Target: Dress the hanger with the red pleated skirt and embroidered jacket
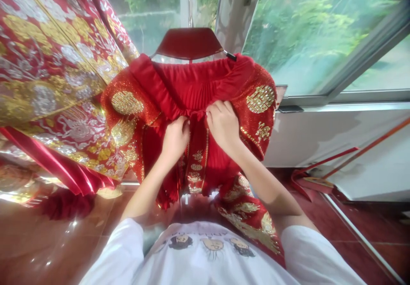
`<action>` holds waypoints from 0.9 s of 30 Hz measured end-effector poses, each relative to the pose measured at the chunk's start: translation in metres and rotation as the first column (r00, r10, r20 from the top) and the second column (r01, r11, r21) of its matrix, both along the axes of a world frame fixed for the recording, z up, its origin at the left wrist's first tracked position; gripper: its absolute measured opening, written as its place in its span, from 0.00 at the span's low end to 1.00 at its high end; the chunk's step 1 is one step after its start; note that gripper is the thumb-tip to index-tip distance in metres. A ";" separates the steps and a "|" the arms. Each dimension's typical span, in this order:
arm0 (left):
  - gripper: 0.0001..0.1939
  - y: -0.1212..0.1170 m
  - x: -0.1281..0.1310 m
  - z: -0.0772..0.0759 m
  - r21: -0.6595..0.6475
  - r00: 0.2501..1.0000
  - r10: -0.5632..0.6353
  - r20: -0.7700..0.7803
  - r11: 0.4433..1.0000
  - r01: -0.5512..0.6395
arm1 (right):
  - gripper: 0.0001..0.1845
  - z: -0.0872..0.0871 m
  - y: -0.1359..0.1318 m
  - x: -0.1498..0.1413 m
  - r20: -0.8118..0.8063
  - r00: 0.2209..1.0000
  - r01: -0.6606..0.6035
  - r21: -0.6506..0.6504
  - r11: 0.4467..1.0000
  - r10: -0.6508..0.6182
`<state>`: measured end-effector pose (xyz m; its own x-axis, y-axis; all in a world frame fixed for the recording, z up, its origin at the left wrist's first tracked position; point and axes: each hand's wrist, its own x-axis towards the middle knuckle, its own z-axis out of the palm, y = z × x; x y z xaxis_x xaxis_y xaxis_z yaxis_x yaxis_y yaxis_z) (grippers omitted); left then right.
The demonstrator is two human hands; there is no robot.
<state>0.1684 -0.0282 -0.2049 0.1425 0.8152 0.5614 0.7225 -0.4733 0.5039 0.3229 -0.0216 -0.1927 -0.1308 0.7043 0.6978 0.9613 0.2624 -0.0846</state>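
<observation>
A red skirt with gold embroidery [192, 93] hangs in front of me from a dark red hanger [188, 42]. My left hand [175, 138] is closed, pinching the near edge of the skirt's red waistband. My right hand [222, 125] is also closed on the waistband, a little to the right. The two hands sit close together at the middle of the waist. Gold-patterned panels hang down below my hands and over my white shirt.
A large red garment with gold and silver embroidery [54, 84] hangs at the left. A window with a white frame [336, 97] is behind. The floor is of glossy red tiles [48, 242]. Red strips [320, 170] lie by the wall at the right.
</observation>
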 end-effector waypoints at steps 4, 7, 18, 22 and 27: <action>0.07 0.001 0.001 0.005 0.015 0.996 -0.041 0.084 0.999 0.040 | 0.12 -0.001 0.005 -0.005 -0.037 0.999 0.036 0.019 0.999 -0.035; 0.08 0.003 0.001 0.008 -0.013 0.983 -0.096 0.154 0.995 0.099 | 0.09 0.002 0.004 -0.002 -0.146 0.987 -0.064 0.025 0.998 0.067; 0.08 -0.011 -0.006 0.042 0.139 0.887 -0.248 0.390 0.968 0.209 | 0.06 0.026 -0.023 -0.004 -0.715 0.625 -0.421 0.028 0.907 0.312; 0.10 -0.024 -0.018 0.062 0.309 0.864 -0.327 0.383 0.927 0.214 | 0.07 0.040 -0.038 0.015 -0.597 0.728 -0.332 0.123 0.935 0.337; 0.16 -0.014 -0.052 0.076 0.464 0.862 -0.283 0.420 0.883 0.063 | 0.03 0.060 -0.031 0.055 -0.555 0.797 -0.176 0.164 0.971 0.238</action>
